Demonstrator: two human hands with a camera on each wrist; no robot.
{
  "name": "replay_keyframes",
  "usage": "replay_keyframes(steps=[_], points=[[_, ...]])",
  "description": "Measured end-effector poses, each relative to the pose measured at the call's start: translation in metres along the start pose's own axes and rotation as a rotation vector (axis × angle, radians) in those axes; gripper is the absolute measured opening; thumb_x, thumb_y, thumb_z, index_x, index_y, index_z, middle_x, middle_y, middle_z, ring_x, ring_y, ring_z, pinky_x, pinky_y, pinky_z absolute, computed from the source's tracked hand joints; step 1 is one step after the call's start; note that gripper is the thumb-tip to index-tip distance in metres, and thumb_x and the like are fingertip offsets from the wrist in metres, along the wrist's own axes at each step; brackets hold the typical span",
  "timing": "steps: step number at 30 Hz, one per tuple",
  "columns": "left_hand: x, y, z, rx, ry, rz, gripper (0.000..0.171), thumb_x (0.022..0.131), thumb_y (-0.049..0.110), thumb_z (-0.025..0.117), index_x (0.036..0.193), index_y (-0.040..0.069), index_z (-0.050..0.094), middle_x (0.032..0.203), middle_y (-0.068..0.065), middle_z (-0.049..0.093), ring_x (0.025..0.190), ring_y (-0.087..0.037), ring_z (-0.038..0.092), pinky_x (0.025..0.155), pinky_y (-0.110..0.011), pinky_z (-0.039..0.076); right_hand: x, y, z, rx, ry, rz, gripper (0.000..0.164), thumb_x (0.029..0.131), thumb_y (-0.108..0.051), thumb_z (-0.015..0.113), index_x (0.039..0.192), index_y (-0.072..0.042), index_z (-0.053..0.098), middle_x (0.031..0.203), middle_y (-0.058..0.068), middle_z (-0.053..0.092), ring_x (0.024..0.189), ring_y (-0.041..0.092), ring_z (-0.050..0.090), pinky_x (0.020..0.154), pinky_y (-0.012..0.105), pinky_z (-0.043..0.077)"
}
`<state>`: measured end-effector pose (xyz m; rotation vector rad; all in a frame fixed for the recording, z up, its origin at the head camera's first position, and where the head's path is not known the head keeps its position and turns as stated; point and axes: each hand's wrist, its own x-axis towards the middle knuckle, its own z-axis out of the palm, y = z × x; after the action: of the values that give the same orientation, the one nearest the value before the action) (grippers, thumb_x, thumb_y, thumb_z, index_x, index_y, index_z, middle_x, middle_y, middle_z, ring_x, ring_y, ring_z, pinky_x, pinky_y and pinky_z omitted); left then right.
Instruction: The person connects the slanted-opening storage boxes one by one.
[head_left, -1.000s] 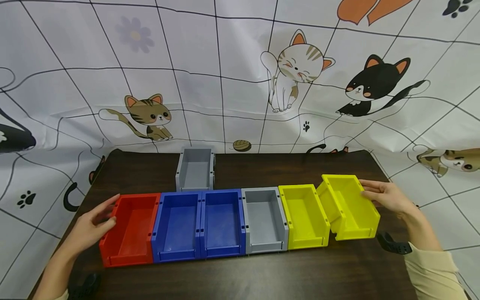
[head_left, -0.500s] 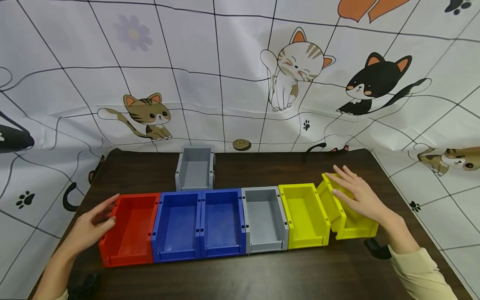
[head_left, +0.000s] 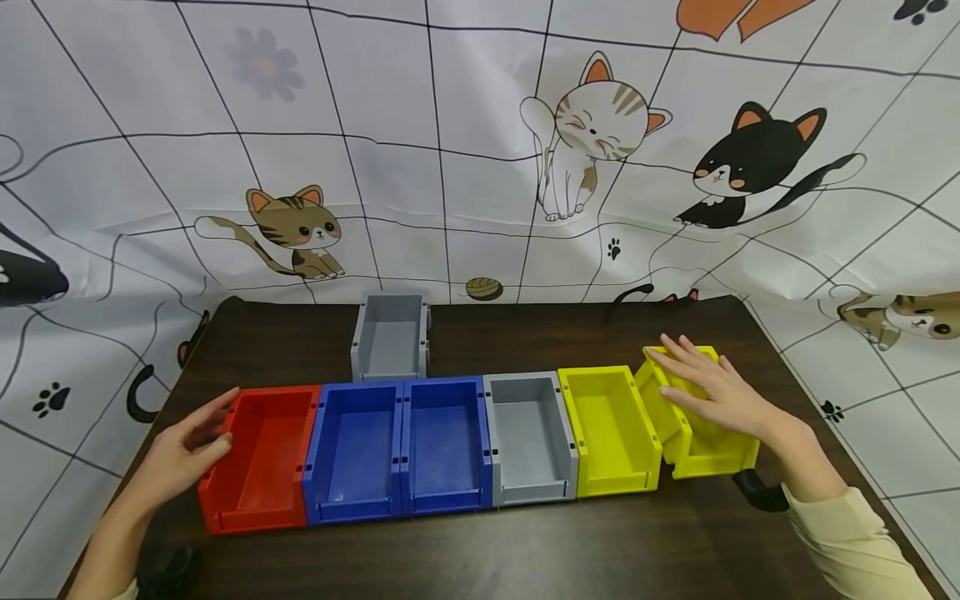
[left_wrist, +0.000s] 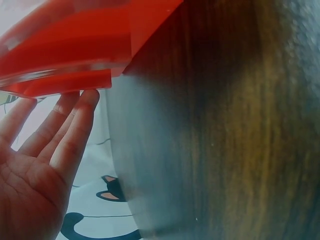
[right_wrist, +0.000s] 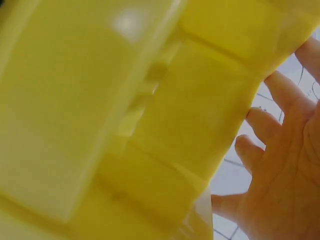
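A red bin (head_left: 266, 454) stands at the left end of a row of plastic bins. My left hand (head_left: 187, 450) is at its left wall, fingers nearly straight; in the left wrist view the fingertips (left_wrist: 89, 97) touch the red rim. At the right end, a yellow bin (head_left: 712, 454) sits tilted against the upright yellow bin (head_left: 609, 433) beside it. Over the tilted one my right hand (head_left: 720, 392) lies with fingers spread, hiding part of its inside. The right wrist view shows those fingertips (right_wrist: 272, 80) at the yellow bin's edge.
Between red and yellow stand two blue bins (head_left: 356, 450) and a grey bin (head_left: 531, 437), side by side. Another grey bin (head_left: 391, 337) stands behind the blue ones. The dark wooden table (head_left: 525, 550) meets a cat-printed sheet (head_left: 480, 192) at the back.
My right hand has left the tilted yellow bin's right wall and moved left over its top, fingers spreading. The left hand and the other bins have stayed put.
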<state>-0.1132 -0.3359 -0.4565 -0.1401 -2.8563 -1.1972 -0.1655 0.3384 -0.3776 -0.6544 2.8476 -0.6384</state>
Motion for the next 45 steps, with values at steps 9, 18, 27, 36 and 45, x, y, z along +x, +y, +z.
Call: replay_keyframes(steps=[9,18,27,36,45], points=[[-0.001,-0.001,0.001,0.004,0.004,-0.001,0.06,0.089,0.005,0.058,0.144,0.005,0.035,0.121,-0.031,0.051,0.092,0.014,0.042,0.067,-0.007,0.045,-0.002,0.005,0.015,0.013,0.02,0.005,0.059,0.098,-0.032,0.047,0.15,-0.021,0.023,0.156,0.01,0.008,0.141,0.034,-0.001,0.103,0.066,-0.013],[-0.001,-0.001,0.002,0.001,0.023,0.011,0.058,0.089,0.003,0.057,0.143,0.005,0.036,0.12,-0.032,0.052,0.094,0.006,0.049,0.067,-0.005,0.043,-0.003,0.008,0.034,-0.009,0.074,-0.016,0.059,0.098,-0.03,0.048,0.15,-0.02,0.024,0.156,0.011,0.009,0.142,0.031,0.0,0.102,0.068,-0.011],[-0.002,-0.003,0.005,-0.016,0.017,0.002,0.058,0.09,0.005,0.057,0.144,0.006,0.036,0.122,-0.032,0.051,0.091,0.021,0.035,0.068,-0.005,0.044,-0.009,0.009,0.049,-0.039,0.092,-0.012,0.059,0.097,-0.03,0.05,0.15,-0.019,0.026,0.156,0.012,0.012,0.142,0.031,0.001,0.102,0.069,-0.009],[-0.002,-0.004,0.0,-0.015,0.023,0.015,0.058,0.09,0.005,0.057,0.144,0.006,0.036,0.123,-0.033,0.05,0.092,0.018,0.04,0.068,-0.004,0.043,-0.004,0.007,0.052,-0.063,0.057,0.003,0.061,0.097,-0.034,0.049,0.15,-0.021,0.023,0.156,0.008,0.009,0.142,0.029,0.001,0.102,0.07,-0.004],[-0.002,-0.003,-0.001,-0.005,0.017,0.014,0.057,0.09,0.006,0.057,0.143,0.004,0.037,0.122,-0.032,0.051,0.091,0.019,0.036,0.068,-0.005,0.043,0.007,-0.003,0.037,-0.066,0.145,-0.013,0.05,0.095,-0.029,0.054,0.139,-0.007,0.045,0.144,0.021,0.036,0.132,0.044,0.028,0.098,0.071,0.019]])
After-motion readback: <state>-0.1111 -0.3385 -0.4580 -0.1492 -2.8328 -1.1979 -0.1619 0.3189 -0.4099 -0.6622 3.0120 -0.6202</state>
